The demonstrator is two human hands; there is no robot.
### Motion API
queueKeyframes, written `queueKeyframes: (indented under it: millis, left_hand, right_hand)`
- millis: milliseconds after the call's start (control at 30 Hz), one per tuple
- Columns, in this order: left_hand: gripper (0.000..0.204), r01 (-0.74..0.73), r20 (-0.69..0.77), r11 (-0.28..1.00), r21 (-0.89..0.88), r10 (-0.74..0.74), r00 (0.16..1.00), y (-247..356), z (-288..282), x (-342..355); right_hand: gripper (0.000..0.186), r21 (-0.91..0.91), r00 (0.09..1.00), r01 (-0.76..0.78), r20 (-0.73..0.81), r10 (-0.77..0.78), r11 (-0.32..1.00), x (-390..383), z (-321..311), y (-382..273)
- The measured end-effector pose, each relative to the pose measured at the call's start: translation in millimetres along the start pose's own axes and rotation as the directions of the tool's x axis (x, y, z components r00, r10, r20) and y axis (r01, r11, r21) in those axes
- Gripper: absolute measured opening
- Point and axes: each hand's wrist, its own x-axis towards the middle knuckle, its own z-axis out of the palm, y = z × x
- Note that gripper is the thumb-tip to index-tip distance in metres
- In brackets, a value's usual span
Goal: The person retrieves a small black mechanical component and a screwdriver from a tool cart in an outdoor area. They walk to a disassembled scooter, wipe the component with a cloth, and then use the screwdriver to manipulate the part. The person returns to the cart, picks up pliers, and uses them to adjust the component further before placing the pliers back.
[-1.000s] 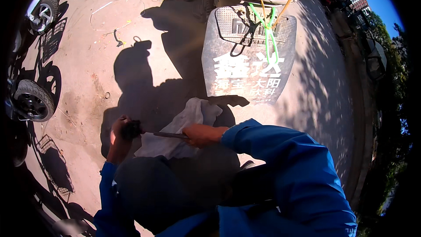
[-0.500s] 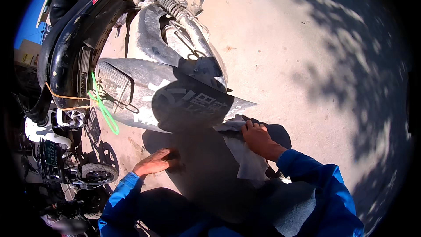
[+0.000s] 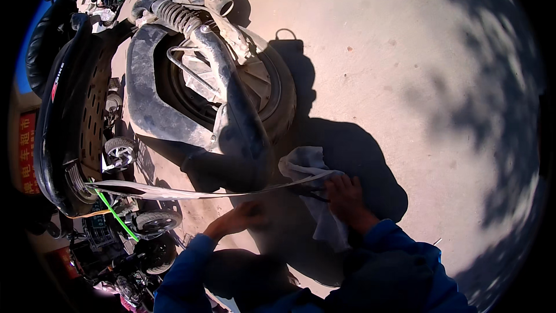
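Seemingly mid-job: green cord (image 3: 117,214) at the mudflap (image 3: 174,192); left hand (image 3: 238,220) half-curled in shade, hold can't be told; wheel (image 3: 286,90) mounted; pale cloth (image 3: 302,157), dark slim object (image 3: 313,195) at right hand (image 3: 346,198), fingers curled on it. Remaining work unclear.

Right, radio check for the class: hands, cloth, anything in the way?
Left hand below mud flap in view, fingers in shadow. Right hand at white cloth, grip unclear. Flap crosses view between left hand and scooter wheel.

The cloth (image 3: 329,227) is white, the sleeves (image 3: 398,241) blue, the cord (image 3: 118,215) bright green (the ground (image 3: 376,75) pale tan, shadow-dappled).
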Motion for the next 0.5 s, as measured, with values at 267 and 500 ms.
queueKeyframes:
  millis: [267, 500]
  left_hand:
    - [0.053, 0.118, -0.03, 0.95, -0.289, -0.133, 0.991, 27, 22, -44]
    - [0.022, 0.004, -0.148, 0.898, -0.439, -0.076, 0.986, 29, 43, -85]
  right_hand:
    - [0.022, -0.014, 1.0, 0.029, 0.006, -0.029, 0.999, 2, -7, 5]
    - [0.024, -0.036, 0.999, 0.027, 0.035, -0.025, 0.999, 8, -8, 8]
